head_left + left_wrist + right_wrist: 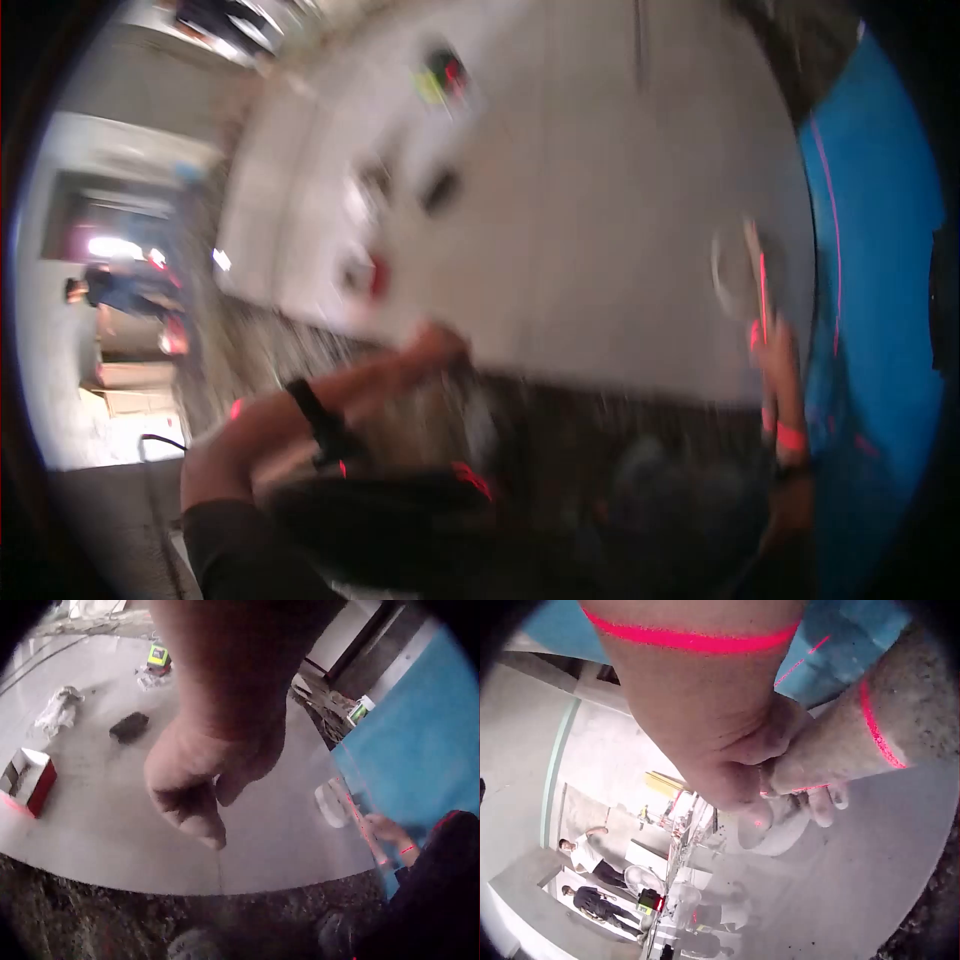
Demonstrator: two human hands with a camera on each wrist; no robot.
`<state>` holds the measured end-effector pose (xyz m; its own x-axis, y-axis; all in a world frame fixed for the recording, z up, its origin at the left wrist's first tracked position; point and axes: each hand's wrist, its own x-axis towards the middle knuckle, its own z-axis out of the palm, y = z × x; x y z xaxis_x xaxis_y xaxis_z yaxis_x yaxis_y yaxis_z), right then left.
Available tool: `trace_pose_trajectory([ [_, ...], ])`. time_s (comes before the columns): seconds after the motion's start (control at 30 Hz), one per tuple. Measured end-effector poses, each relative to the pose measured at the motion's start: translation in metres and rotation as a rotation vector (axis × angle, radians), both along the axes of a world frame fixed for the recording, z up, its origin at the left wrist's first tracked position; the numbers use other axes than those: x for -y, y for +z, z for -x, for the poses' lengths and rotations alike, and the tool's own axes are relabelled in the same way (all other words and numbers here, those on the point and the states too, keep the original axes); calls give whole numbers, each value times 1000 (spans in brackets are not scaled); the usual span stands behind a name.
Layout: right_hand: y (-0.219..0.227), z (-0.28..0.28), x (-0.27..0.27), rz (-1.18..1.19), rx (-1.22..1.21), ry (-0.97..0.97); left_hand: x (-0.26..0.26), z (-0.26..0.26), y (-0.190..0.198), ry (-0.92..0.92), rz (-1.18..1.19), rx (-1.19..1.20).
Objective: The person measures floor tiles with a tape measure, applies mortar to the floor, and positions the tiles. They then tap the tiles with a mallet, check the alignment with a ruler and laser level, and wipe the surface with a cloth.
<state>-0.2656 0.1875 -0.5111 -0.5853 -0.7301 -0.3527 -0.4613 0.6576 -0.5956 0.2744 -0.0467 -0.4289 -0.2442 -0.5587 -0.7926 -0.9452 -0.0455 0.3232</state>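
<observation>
My right hand [780,365] grips the long handle [855,731] of what looks like a mallet, fingers wrapped round it. Its pale rounded head [330,805] is over the right side of a large, light grey slab [600,200]. Bare and with nothing in it, my left hand [191,780] hangs with loosely bent fingers by the slab's near edge. A dark lump [129,727], a crumpled white wrapping [60,711] and an open red-and-white box [30,787] lie on the slab to its left. Motion blurs the head view.
A green-and-black laser level [157,658] stands on the slab's far part, and red laser lines cross my right arm. Blue sheeting [880,220] borders the right side. Rough dark ground [150,922] runs along the near edge. Two people [600,907] are in the background.
</observation>
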Motion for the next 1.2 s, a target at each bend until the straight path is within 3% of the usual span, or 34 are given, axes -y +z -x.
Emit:
trace_pose_trajectory([
  [0.03, -23, 19, -4, -32, 124, -63, -33, 0, -20, 231, -184, -12],
  [0.07, 3, 15, 10, -12, 523, -67, -69, 16, -20, 471, -337, 5],
  [0.1, 17, 7, 23, -61, 465, -148, -83, 43, -23, 938, -359, -113],
  [0.13, 26, -2, 33, -85, 407, -235, -104, 46, -50, 945, -378, -115],
  [0.2, 41, -22, 37, -106, 289, -167, -156, 38, -106, 1312, -338, -349],
  [0.23, 47, -20, 42, -107, 182, -85, -163, 54, -102, 1438, -294, -390],
  [0.27, 28, -11, 30, 41, -38, 113, -166, 57, -106, 1501, -252, -445],
  [0.3, 39, -21, 26, 26, -35, 128, -171, 56, -107, 1559, -212, -486],
  [0.37, 72, -51, 32, 172, -202, 319, -172, 37, -124, 1567, -110, -576],
  [0.43, 77, -73, 48, 565, -251, 647, -151, 46, -110, 1547, -89, -597],
  [0.5, 74, -106, 57, 531, -363, 826, -143, 40, -127, 1469, -107, -491],
  [0.53, 69, -126, 59, 559, -351, 915, -135, 53, -105, 1453, -85, -339],
  [0.6, 52, -164, 60, 659, -297, 1100, -138, 43, -120, 1456, -170, -409],
  [0.63, 44, -181, 51, 713, -284, 1199, -127, 57, -90, 1363, -208, -285],
  [0.67, 38, -197, 45, 776, -276, 1305, -131, 57, -99, 1478, -230, -352],
  [0.8, 26, -267, 7, 918, 27, 1576, -138, 55, -102, 1482, -329, -429],
  [0.9, 7, -310, -12, 1081, 181, 1615, -132, 49, -104, 1505, -340, -519],
  [0.97, 3, -329, -18, 1197, 348, 1598, -132, 49, -104, 1455, -316, -429],
  [1.2, 4, -365, -26, 1212, 564, 1592, -129, 34, -109, 1301, -412, -444],
])
